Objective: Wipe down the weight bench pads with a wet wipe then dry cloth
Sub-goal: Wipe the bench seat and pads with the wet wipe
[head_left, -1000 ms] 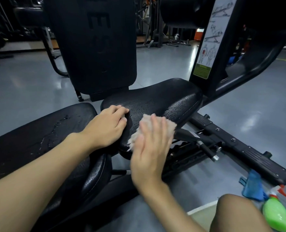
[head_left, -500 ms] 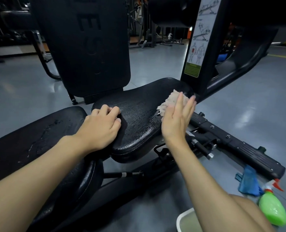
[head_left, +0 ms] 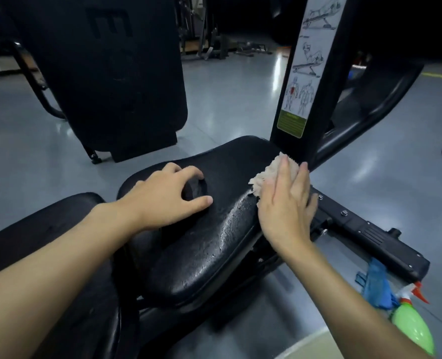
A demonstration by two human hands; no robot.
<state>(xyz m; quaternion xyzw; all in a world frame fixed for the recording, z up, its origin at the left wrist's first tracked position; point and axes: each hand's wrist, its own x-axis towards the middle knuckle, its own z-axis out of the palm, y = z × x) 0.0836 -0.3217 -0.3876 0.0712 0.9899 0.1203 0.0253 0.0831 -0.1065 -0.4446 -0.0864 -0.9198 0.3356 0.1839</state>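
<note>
The black seat pad (head_left: 209, 244) of the bench lies in the middle, its surface glistening with wet streaks. My right hand (head_left: 284, 206) lies flat, fingers straight, pressing a crumpled beige cloth (head_left: 266, 174) against the pad's far right edge. My left hand (head_left: 162, 200) rests on the pad's left side, fingers arched with the tips touching the surface. A second black pad (head_left: 46, 229) sits lower left, partly hidden under my left forearm. The upright back pad (head_left: 116, 73) stands behind.
A black post with an exercise chart (head_left: 302, 73) rises just beyond the cloth. A black steel frame rail (head_left: 365, 229) runs right of the seat. On the floor at lower right lie a blue cloth (head_left: 376, 286) and a green spray bottle (head_left: 411, 327). Grey floor (head_left: 240, 99) surrounds the bench.
My right hand slid the cloth from the pad's near edge to its far right edge by the post. My left hand stayed on the pad and its fingers arched up.
</note>
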